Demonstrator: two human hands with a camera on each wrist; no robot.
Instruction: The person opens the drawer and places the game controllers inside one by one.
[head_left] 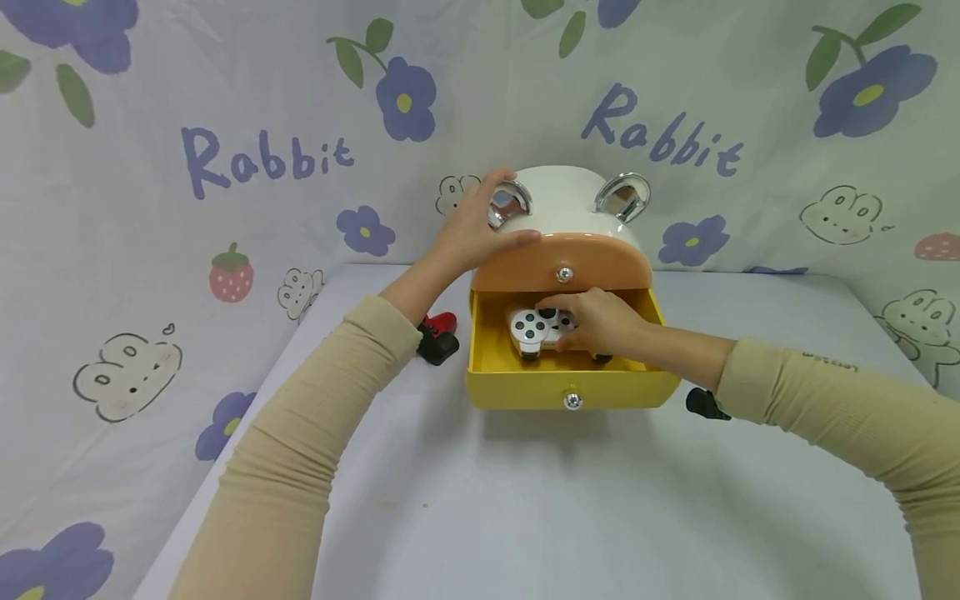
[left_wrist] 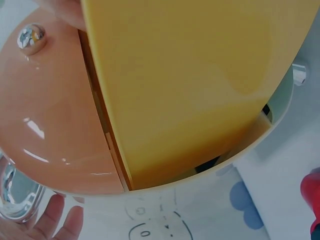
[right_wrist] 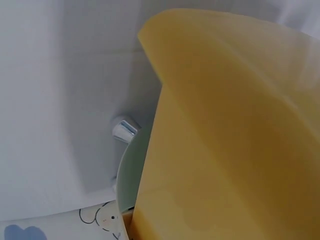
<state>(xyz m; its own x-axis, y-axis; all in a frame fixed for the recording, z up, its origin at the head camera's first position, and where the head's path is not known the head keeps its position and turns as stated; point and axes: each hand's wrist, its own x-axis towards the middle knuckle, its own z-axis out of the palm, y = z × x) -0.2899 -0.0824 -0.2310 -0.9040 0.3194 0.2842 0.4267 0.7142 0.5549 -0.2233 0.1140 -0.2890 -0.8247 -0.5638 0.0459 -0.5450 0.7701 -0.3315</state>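
One controller (head_left: 530, 327) in drawer (head_left: 517, 390), right hand (head_left: 600, 321) gripping, left hand (head_left: 476, 223) on cabinet (head_left: 562, 196)

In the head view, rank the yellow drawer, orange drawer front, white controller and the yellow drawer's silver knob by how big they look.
1. Yellow drawer
2. Orange drawer front
3. White controller, partly covered by the right hand
4. Silver knob

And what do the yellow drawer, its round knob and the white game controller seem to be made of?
The yellow drawer: probably smooth satin plastic, given its even colour and soft sheen.
Its knob: chrome-like and mirror-bright; solid metal or plated plastic, I cannot tell.
The white game controller: likely hard, smooth plastic, judging by its moulded shape.
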